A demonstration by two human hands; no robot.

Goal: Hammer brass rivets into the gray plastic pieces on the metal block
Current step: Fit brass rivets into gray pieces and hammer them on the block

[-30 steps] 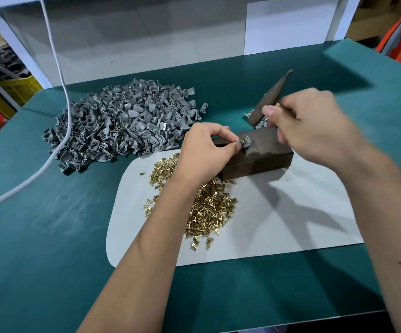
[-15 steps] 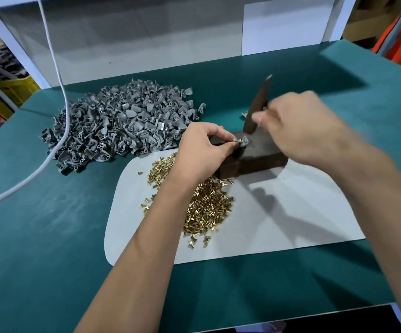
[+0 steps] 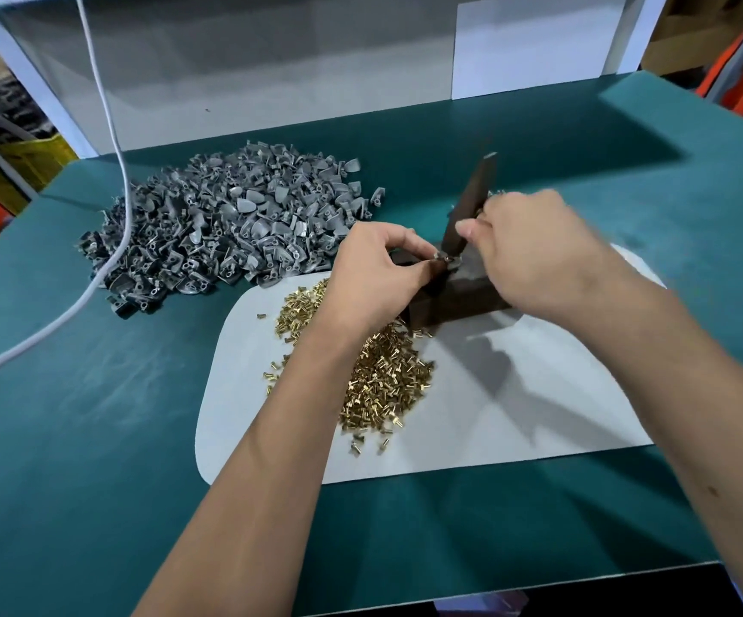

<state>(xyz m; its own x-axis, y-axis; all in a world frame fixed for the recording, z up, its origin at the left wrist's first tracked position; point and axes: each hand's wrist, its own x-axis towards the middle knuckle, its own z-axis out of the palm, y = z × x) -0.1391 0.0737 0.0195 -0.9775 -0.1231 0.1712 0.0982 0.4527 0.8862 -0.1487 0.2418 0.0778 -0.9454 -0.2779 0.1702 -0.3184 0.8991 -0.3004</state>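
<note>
Gray plastic piece (image 3: 444, 260) pinched by left hand (image 3: 376, 278) on metal block (image 3: 458, 300), right hand (image 3: 534, 256) gripping striker bar (image 3: 472, 202)

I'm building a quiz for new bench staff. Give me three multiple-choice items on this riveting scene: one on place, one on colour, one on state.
1. Where does the brass rivet pile lie?
A. on the white mat
B. among the gray pieces
C. on the block

2. What colour is the table cover?
A. red
B. teal
C. yellow

3. What is the right hand doing?
A. resting flat
B. gripping the dark striking tool
C. scooping rivets

Answers: A, the rivets sit on the mat; B, the cover is teal; B, its fingers curl round the tool.
</note>
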